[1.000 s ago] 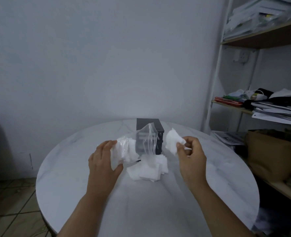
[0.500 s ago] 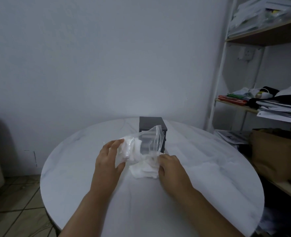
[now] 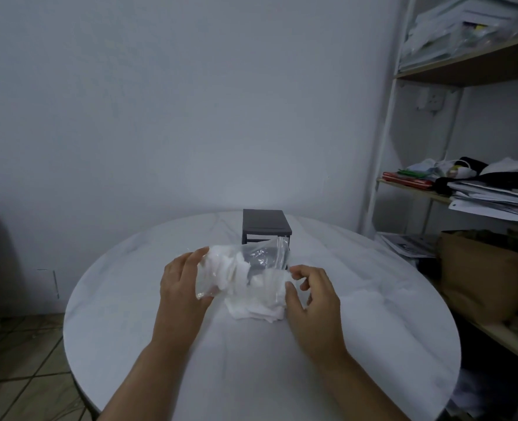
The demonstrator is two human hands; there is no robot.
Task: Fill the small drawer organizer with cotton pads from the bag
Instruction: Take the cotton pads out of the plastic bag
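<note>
Bag gripped at its left end by left hand; right hand curls at its mouth, grip unclear; pads piled beneath; organizer just behind; tabletop open on both sides

Left hand, right hand, fingers curled

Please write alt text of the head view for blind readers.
A left hand holds a clear bag of cotton pads above a white table, the right hand at its mouth. Beneath lie loose pads; behind stands a dark drawer organizer.
</note>
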